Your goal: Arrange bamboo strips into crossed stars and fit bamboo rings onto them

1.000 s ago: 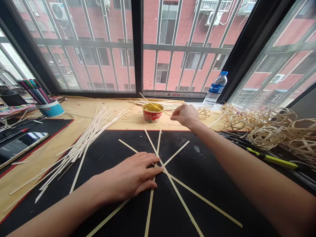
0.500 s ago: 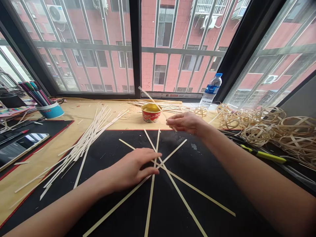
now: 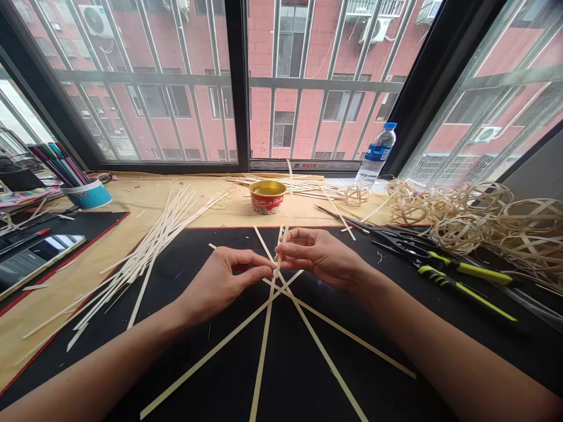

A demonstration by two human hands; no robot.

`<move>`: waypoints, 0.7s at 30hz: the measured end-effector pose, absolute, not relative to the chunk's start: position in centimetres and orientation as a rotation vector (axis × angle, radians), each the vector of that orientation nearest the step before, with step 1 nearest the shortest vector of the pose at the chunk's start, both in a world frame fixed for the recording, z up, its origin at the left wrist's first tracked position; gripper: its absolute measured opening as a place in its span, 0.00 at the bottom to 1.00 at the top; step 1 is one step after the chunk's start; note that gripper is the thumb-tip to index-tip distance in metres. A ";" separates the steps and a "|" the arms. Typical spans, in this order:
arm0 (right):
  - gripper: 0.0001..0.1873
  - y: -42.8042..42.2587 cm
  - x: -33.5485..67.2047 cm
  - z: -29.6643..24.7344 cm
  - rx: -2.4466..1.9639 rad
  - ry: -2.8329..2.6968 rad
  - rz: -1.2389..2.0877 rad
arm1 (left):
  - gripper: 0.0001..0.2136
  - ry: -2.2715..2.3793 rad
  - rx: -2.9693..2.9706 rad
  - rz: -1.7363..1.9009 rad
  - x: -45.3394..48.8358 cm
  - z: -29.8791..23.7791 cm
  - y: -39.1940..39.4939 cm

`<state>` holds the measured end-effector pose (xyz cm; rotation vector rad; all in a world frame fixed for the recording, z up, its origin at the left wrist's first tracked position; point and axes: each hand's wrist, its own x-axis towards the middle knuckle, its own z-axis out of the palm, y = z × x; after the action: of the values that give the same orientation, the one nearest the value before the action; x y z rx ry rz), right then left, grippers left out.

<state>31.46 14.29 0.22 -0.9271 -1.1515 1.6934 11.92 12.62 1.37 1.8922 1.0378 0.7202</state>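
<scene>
Several pale bamboo strips (image 3: 220,349) lie crossed like a star on the black mat (image 3: 211,387). Above their crossing, one more bamboo strip (image 3: 289,202) is raised, its top end toward the window. My right hand (image 3: 319,255) pinches this strip between thumb and fingers. My left hand (image 3: 231,275) has its thumb and forefinger together at the strip's lower end, just over the crossing. Fingers partly hide the lower end and the far ends of some crossed strips.
A bundle of loose strips (image 3: 145,252) lies to the left. Beyond the mat stands a red tin (image 3: 267,202), with a water bottle (image 3: 377,155) farther right. Pliers (image 3: 466,293) and woven strip balls (image 3: 461,217) lie at right. A phone (image 3: 44,261) and pen cup (image 3: 90,194) are at left.
My right hand has come left and toward me, bringing the strip over the crossing. My left hand's fingers, spread flat on the crossing before, have lifted and closed on the strip's lower end.
</scene>
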 end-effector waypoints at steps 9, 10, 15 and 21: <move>0.17 14.2 31.7 -0.1 -0.910 -1.147 1.725 | 0.10 1.026 1.779 0.645 12.0 1.2 12.9; 0.17 14.2 31.7 -0.1 -0.908 -1.146 1.726 | 0.10 1.030 1.776 0.644 12.0 1.2 12.9; 0.17 14.1 31.6 0.1 -0.900 -1.135 1.742 | 0.10 1.033 1.757 0.647 12.0 1.2 12.9; 0.16 14.2 31.5 0.2 -0.898 -1.131 1.737 | 0.11 1.047 1.756 0.649 11.9 1.1 13.0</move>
<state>31.55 14.20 0.16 -0.8985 -1.1305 1.7366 11.93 12.96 1.08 1.7556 1.0474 0.6491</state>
